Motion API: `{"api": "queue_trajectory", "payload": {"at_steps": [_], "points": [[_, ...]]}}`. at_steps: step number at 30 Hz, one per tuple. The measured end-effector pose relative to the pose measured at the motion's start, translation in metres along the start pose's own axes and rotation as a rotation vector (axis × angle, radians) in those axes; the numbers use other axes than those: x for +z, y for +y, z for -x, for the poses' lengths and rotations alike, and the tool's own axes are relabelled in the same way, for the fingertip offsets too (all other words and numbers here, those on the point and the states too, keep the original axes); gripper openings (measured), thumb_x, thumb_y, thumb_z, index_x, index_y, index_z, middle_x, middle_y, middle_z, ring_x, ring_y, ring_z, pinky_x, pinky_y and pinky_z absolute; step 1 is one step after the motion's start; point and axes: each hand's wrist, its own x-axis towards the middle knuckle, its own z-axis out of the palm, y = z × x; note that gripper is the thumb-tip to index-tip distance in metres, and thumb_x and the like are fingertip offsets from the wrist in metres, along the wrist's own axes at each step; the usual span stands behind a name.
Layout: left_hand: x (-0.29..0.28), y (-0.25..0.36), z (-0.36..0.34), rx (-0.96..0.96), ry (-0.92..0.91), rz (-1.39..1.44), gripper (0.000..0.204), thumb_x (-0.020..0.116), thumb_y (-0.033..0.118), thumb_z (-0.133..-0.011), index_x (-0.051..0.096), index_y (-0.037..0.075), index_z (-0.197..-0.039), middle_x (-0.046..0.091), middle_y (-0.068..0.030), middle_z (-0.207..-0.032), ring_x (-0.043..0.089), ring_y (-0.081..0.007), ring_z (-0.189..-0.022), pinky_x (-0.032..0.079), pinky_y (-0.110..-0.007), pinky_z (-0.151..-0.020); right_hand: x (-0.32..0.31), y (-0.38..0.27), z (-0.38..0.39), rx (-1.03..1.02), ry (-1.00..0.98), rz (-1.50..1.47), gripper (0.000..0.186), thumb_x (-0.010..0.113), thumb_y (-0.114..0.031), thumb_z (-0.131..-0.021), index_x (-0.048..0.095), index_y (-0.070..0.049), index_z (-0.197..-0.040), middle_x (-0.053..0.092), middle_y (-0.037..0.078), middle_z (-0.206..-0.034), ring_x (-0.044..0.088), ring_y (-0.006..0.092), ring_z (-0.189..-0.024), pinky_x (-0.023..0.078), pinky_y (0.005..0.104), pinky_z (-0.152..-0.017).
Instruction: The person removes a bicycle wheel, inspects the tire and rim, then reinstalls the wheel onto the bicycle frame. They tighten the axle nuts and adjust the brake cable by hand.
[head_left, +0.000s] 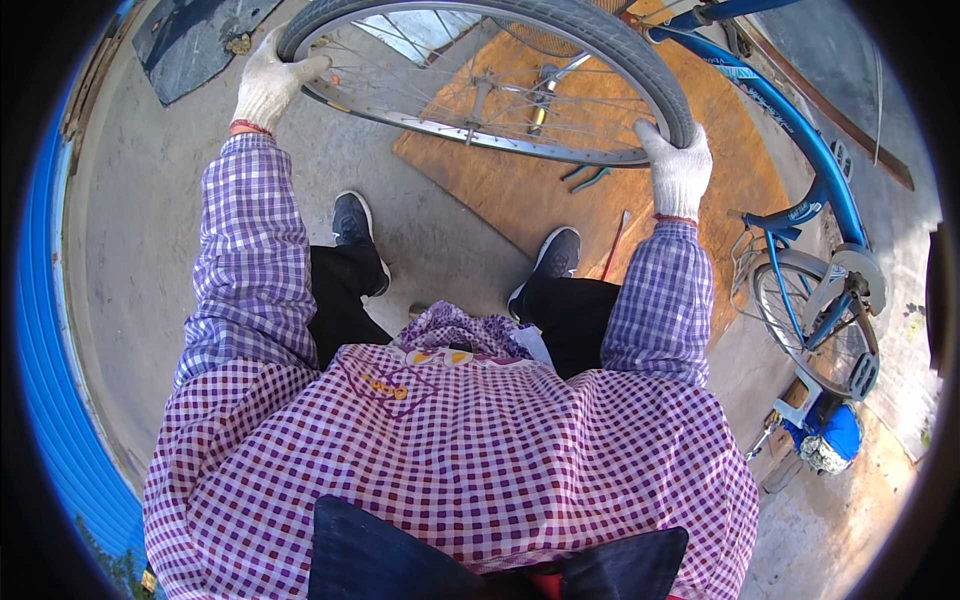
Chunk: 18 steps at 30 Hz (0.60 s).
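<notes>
At 2 sides of a bicycle wheel (480,136), left hand (270,80), right hand (680,170), fingers clamped around it.

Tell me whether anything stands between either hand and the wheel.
Nothing visible but the white gloves: the left hand and right hand grip the wheel at opposite sides.

From the head, one wide fisheye view looks steeply down, torso (450,450) close, hands (682,175) farther out.
</notes>
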Motion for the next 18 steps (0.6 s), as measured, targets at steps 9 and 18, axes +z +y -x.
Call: {"api": "queue_trajectory", "payload": {"at_steps": [9, 18], "points": [[0.011, -0.035, -0.004, -0.150, -0.071, 0.010, 0.049, 0.080, 0.011, -0.075, 0.073, 0.006, -0.124, 0.080, -0.0103, -0.111, 0.074, -0.0243, -0.104, 0.056, -0.035, -0.093, -0.017, 0.047, -0.015, 0.046, -0.305, -0.057, 0.052, 0.085, -0.002, -0.079, 0.068, 0.003, -0.127, 0.078, 0.013, -0.111, 0.074, 0.0198, -0.101, 0.058, 0.0330, -0.091], [0.025, -0.065, 0.006, -0.196, 0.021, 0.081, 0.044, 0.085, 0.015, -0.074, 0.074, 0.007, -0.116, 0.079, -0.0069, -0.105, 0.074, -0.0216, -0.100, 0.056, -0.034, -0.089, 0.005, 0.089, -0.028, 0.051, -0.343, 0.087, 0.044, 0.083, -0.009, -0.079, 0.072, 0.001, -0.120, 0.080, 0.012, -0.107, 0.075, 0.0204, -0.100, 0.058, 0.0326, -0.089]]}}
